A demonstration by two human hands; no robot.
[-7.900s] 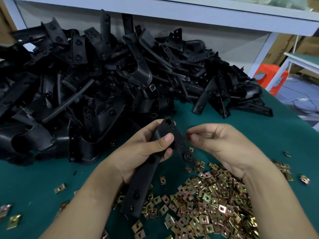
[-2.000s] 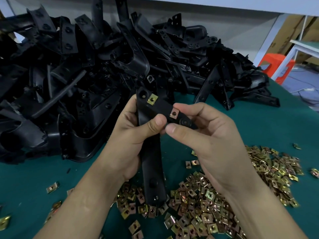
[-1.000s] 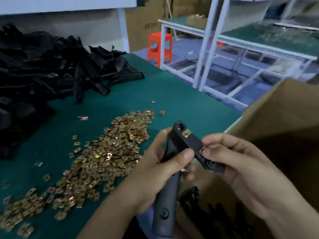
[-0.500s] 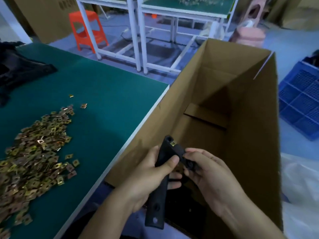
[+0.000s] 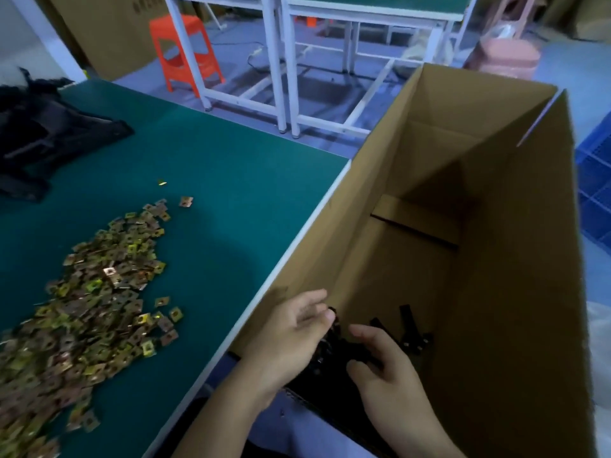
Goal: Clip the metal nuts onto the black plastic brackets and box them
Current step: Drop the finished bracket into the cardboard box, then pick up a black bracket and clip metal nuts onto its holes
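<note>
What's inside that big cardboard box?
In the box, black brackets lie nearest, partly covered by the left hand and right hand. Farther in, bare cardboard. Anything beneath the hands is hidden.

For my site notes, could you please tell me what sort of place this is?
Probably a small factory assembly workshop: a green-topped bench holds a heap of metal nuts and black plastic brackets, a large cardboard box stands beside it, with similar benches beyond.

A factory assembly workshop: green-topped workbench (image 5: pixel 231 180), heaped metal nuts (image 5: pixel 99 292), open carton (image 5: pixel 529 259)
</note>
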